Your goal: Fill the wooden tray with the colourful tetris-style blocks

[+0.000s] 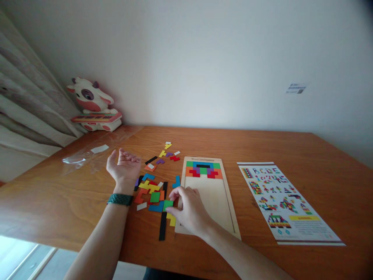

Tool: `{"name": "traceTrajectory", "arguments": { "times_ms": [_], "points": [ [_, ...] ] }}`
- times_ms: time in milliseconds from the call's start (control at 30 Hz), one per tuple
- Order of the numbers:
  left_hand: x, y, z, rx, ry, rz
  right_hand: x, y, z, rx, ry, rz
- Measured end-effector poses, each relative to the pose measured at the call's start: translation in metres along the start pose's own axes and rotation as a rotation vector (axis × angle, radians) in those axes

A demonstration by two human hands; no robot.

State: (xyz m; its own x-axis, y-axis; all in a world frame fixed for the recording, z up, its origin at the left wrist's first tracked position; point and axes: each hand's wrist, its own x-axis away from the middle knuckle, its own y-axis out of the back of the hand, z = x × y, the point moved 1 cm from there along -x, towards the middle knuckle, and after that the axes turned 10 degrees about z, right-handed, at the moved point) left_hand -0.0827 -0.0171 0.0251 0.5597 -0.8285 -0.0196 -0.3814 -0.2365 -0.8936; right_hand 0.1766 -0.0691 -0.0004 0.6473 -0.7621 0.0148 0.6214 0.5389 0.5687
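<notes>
A wooden worktop point(262, 147) with a warm orange-brown grain fills the lower half of the frame, set against a plain pale wall; a curtain point(26, 105) hangs at the upper left, and a small label point(295, 88) is stuck on the wall at the upper right. A cow-shaped toy point(93, 105) sits at the worktop's far left corner, with a clear plastic bag point(87, 155) lying flat in front of it.

At centre lies a pale wooden puzzle tray point(212, 198), its top rows filled with coloured blocks. Left of it is a loose scatter of coloured puzzle pieces point(151, 188). A printed pattern sheet point(287, 202) lies well to the right.

The right hand point(189, 208) rests at the tray's lower left edge, fingertips pinching a green piece point(168, 203) that lies among the scatter. The left hand point(124, 168) is raised above the worktop, palm up, fingers loosely curled and holding nothing — a dark watch band point(120, 199) circles its wrist.

The sheet's print is too small to read, and the wall label is blurred. Both forearms are cut off at the bottom edge.
</notes>
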Motion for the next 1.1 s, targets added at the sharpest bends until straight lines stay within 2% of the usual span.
{"name": "traceTrajectory", "arguments": {
  "times_ms": [167, 267, 333, 433, 600, 733, 900, 1100],
  "points": [
    [0.004, -0.002, 0.001, 0.008, -0.004, -0.002, 0.001, 0.008, -0.004, -0.121, 0.081, 0.026],
    [0.007, -0.006, 0.0, -0.004, -0.006, 0.004, 0.0, 0.03, -0.016, -0.165, 0.204, -0.1],
    [0.007, -0.007, 0.0, -0.021, -0.005, 0.019, -0.001, 0.051, -0.029, -0.045, 0.28, -0.205],
    [0.007, -0.008, 0.001, -0.019, 0.02, 0.016, -0.002, 0.085, -0.053, 0.21, 0.286, -0.293],
    [0.008, -0.009, 0.002, 0.025, 0.034, -0.001, -0.001, 0.122, -0.086, 0.297, 0.266, -0.381],
    [0.007, -0.009, 0.002, 0.031, 0.026, 0.011, -0.001, 0.127, -0.095, 0.37, 0.286, -0.33],
    [0.007, -0.007, 0.004, 0.023, 0.051, 0.014, -0.001, 0.116, -0.089, 0.403, 0.355, -0.186],
    [0.009, -0.009, 0.003, 0.059, 0.05, 0.045, -0.002, 0.109, -0.089, 0.497, 0.351, -0.128]
  ]
}}
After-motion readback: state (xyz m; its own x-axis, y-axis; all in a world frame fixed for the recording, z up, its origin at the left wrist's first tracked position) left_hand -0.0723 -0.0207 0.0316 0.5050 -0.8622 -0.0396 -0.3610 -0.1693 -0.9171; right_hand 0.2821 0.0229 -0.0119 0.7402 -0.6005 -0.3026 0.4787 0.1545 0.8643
